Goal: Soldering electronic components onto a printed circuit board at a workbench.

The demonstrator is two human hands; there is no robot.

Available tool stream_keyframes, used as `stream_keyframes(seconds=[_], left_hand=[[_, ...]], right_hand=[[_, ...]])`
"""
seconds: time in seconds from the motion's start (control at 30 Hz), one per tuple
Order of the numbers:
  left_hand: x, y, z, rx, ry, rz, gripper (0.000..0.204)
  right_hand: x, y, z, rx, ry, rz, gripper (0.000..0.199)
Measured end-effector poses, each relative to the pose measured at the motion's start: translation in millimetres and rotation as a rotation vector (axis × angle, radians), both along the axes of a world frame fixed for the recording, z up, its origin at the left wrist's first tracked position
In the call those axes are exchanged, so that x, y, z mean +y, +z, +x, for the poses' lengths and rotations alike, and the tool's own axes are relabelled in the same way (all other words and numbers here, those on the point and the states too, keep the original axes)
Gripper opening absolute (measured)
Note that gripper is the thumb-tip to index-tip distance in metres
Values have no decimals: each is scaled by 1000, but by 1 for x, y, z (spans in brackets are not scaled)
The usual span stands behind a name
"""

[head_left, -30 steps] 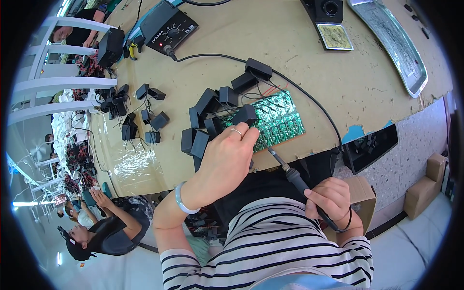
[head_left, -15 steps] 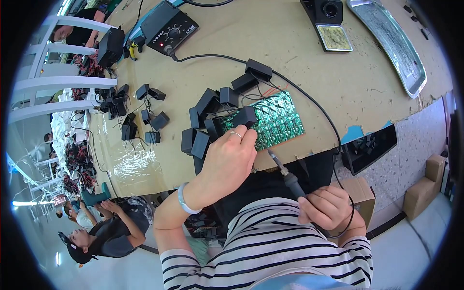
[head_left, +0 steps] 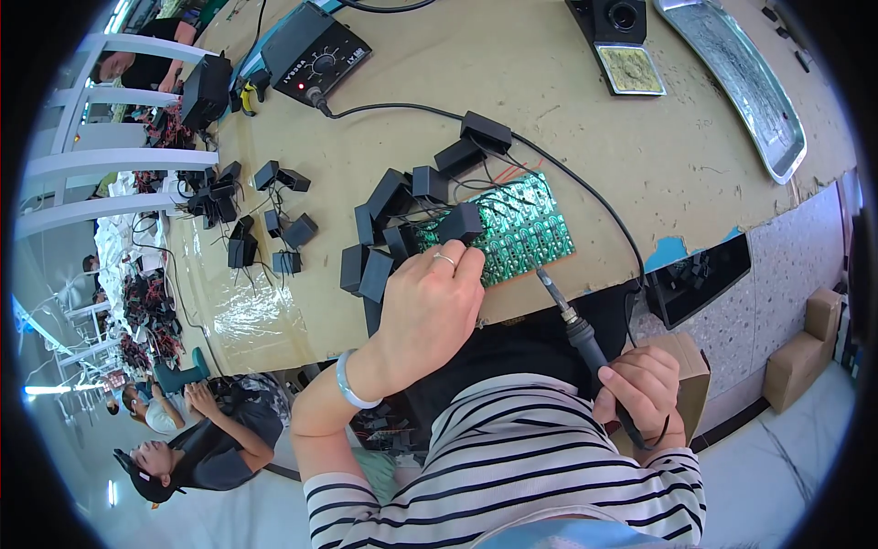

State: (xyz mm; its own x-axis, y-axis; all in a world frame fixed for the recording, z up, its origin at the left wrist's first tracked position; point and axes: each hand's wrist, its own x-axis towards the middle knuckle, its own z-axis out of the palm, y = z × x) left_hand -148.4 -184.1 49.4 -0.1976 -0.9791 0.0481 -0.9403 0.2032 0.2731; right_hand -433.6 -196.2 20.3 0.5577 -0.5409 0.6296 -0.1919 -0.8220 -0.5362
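Note:
My left hand (head_left: 432, 306), with a ring and a pale bracelet, is closed with its fingertips on the near side of a small black plastic box (head_left: 460, 222). That box sits over the left part of a green circuit board panel (head_left: 526, 224), and the fingers hide part of the board. In my right hand (head_left: 643, 389) is a soldering iron (head_left: 585, 339), gripped by its dark handle. Its tip points up and left at the panel's near edge; whether it touches cannot be told. Several wired black boxes (head_left: 391, 192) crowd the panel's left side, thin black wires running onto it.
A soldering station (head_left: 315, 57) stands at the far left, its cable curving round the panel to the iron. Far right are an iron stand with a sponge tray (head_left: 631, 69) and a long metal tray (head_left: 745, 87). More black boxes (head_left: 297, 231) lie left. Another person (head_left: 210, 444) sits at lower left.
My right hand has moved up slightly, bringing the soldering iron's tip up and right to the panel's near edge. My left hand stays nearly in place. The seated person's hands have shifted.

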Motion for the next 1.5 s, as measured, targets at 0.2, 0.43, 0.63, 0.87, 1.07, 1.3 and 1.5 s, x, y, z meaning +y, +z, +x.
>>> stream_keyframes(seconds=[0.2,0.43,0.63,0.87,1.07,1.3,1.5], left_hand=[[-2,3,-1,-19,-15,-16,18],[7,17,-2,108,95,-88,24],[22,20,78,-34,619,-346,18],[77,6,188,-50,682,-196,32],[83,-2,182,20,488,-226,25],[55,-2,152,777,690,-612,21],[25,25,101,1199,313,-366,28]], right_hand=[[1,-3,0,-4,-14,3,21],[1,4,0,11,-14,22,25],[5,-5,-8,15,-97,14,29],[-1,-2,1,16,-88,-19,32],[0,3,6,25,-65,-13,31],[-1,4,7,24,-69,-10,30],[-2,6,9,54,-102,-3,31]])
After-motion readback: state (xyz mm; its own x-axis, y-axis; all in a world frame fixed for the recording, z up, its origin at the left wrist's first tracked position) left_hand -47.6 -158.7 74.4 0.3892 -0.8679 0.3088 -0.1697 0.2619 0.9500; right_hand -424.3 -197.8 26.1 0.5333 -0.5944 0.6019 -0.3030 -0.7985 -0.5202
